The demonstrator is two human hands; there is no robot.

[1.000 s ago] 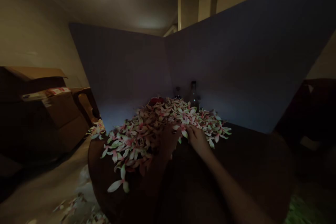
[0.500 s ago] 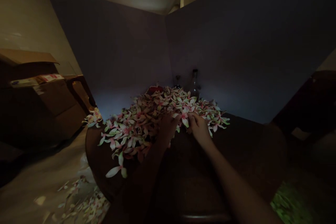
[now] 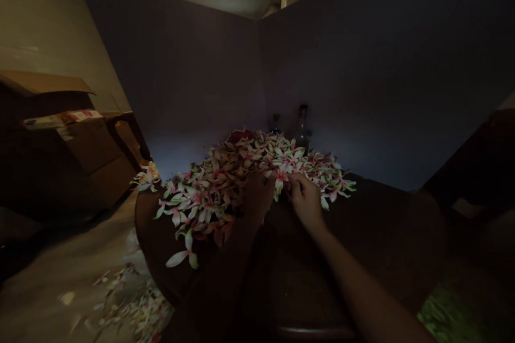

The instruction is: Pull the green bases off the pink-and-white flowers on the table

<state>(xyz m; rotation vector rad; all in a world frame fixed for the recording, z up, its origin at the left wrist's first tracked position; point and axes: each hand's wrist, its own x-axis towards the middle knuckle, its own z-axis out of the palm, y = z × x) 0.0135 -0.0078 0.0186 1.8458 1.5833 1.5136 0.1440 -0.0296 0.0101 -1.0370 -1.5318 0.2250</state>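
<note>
A heap of pink, white and green artificial flowers (image 3: pixel 241 177) covers the far left part of a dark round table (image 3: pixel 382 236). My left hand (image 3: pixel 257 195) lies in shadow at the heap's near edge, fingers curled among the flowers. My right hand (image 3: pixel 306 198) is just to its right, fingers pinched together on one flower (image 3: pixel 278 181) between the two hands. The light is dim, so the left fingers are hard to read.
A glass bottle (image 3: pixel 302 126) stands behind the heap against a grey folded backdrop (image 3: pixel 362 75). Cardboard boxes (image 3: pixel 68 144) sit at the left. More flowers (image 3: pixel 137 305) lie scattered on the floor. Something green (image 3: pixel 442 311) shows at the lower right.
The view has tilted down and drifted a little; the ceiling lamp has left the picture. Both hands stay at the heap's near edge, with the right fingers closing onto a flower.
</note>
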